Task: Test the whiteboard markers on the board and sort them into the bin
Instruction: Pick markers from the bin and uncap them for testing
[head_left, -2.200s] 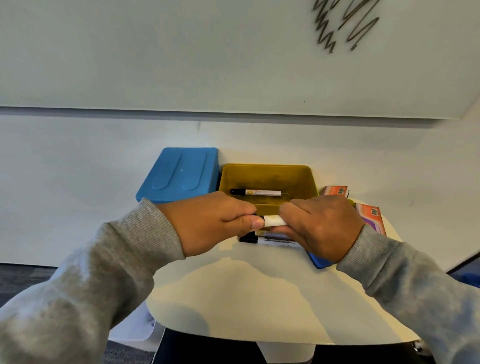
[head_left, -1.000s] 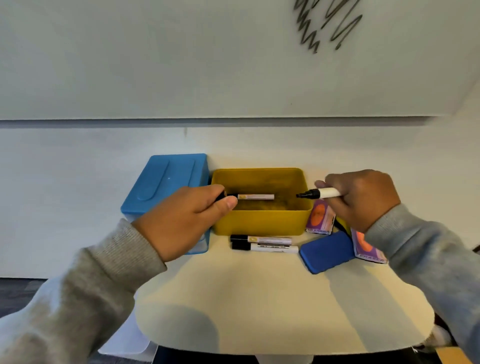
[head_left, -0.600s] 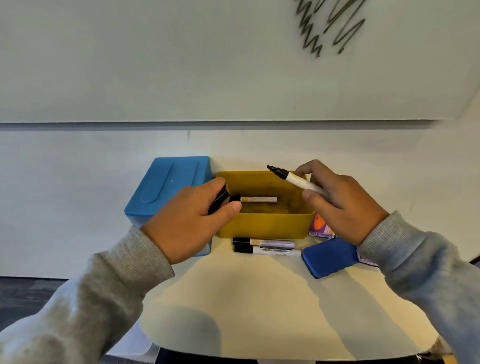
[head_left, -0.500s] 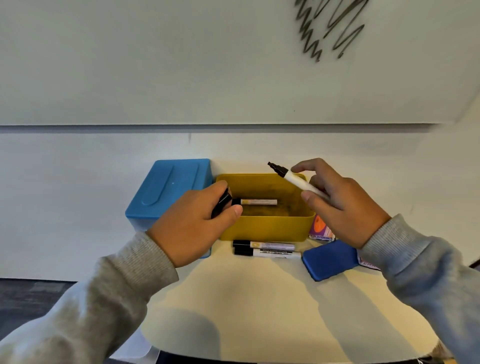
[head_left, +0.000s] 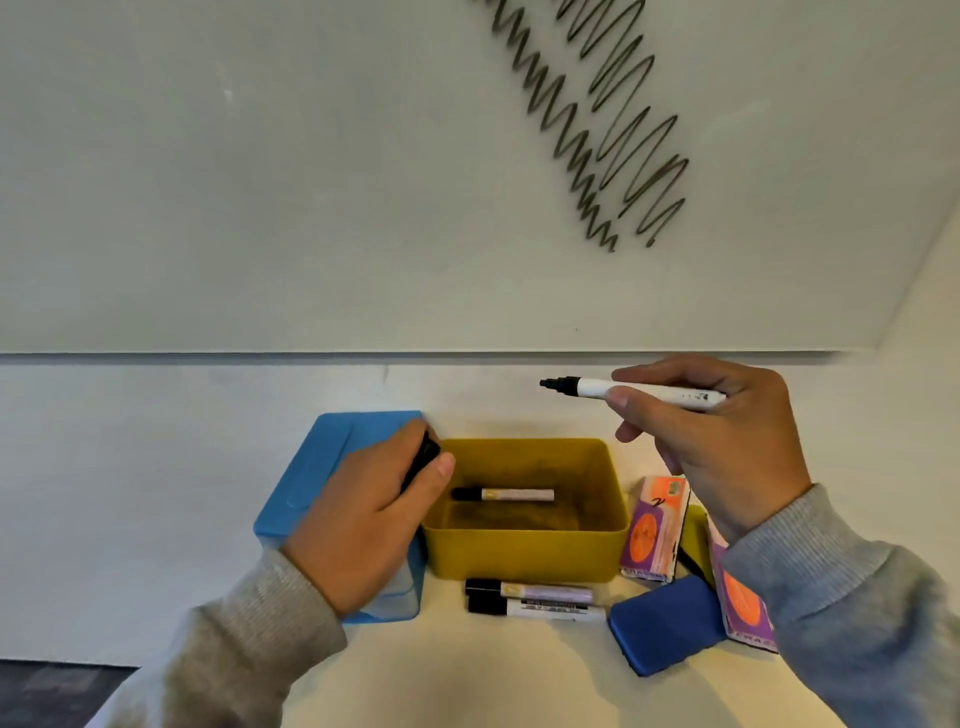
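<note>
right hand (head_left: 727, 447): raised above & right of the yellow bin (head_left: 524, 558), just under the board's lower edge; thumb & fingers pinched the open marker (head_left: 639, 391); marker lay roughly level, black tip pointing left, tip clear of the board
left hand (head_left: 363, 519): at the bin's left rim, over the blue box (head_left: 332, 457); fingers curled round a black cap (head_left: 418, 462), thumb at the cap's end
board (head_left: 311, 182): white, on the wall above the desk; 2 dark zigzag scribbles (head_left: 608, 130) at upper right
yellow bin: on the desk by the wall, betw. blue box & cartons; 1 capped marker in bin (head_left: 501, 494) lay flat on its floor, cap to the left
desk markers (head_left: 535, 599): 2 capped, side by side, touching, just in front of the bin; black caps to the left
eraser (head_left: 670, 626): dark blue block, right of the desk markers, tilted; near end close to the desk edge
cartons (head_left: 654, 530): pink/orange/purple packs right of the bin; 1 stood beside the bin wall; another partly hidden under the right sleeve (head_left: 852, 623)
yellow item: a bit of sth yellow (head_left: 693, 540) betw. the cartons; cannot tell what
desk (head_left: 493, 680): pale cream top w/ rounded front edge
sleeves: grey knit on both arms
</note>
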